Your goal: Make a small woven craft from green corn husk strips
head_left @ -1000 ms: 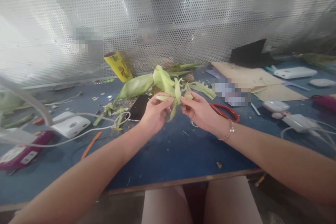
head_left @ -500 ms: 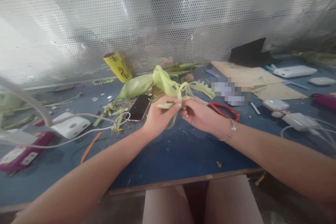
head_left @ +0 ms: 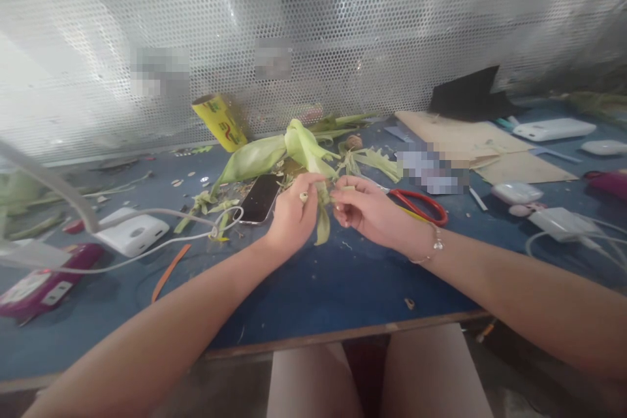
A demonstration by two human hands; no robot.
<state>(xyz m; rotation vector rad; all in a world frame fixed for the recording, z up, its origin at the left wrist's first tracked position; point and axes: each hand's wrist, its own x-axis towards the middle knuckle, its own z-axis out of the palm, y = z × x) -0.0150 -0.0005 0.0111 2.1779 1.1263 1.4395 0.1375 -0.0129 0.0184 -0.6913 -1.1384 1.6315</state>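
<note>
Between my two hands, a pale green folded piece of corn husk (head_left: 322, 225) is pinched above the table, one strip of it hanging down. My left hand (head_left: 295, 214) grips it from the left, with the cut end of a rolled strip poking out between the fingers. From the right, my right hand (head_left: 366, 209) has thumb and fingertips closed on the same piece. Broad green husk leaves (head_left: 257, 160) lie just behind the hands. Red-handled scissors (head_left: 438, 209) rest beside my right hand, which partly covers them. A dark phone (head_left: 259, 199) lies left of my left hand.
At the back a yellow tube (head_left: 220, 123) leans against the perforated metal screen (head_left: 333, 26). White cables lead to a white device (head_left: 131, 233) and a purple power strip (head_left: 73, 274) on the left. Brown card sheets (head_left: 455, 134) and white chargers (head_left: 556, 225) lie right.
My left hand has turned over, fingers now folded upward around the husk, and the husk strip hangs lower between the hands. My right hand's pinch has shifted slightly.
</note>
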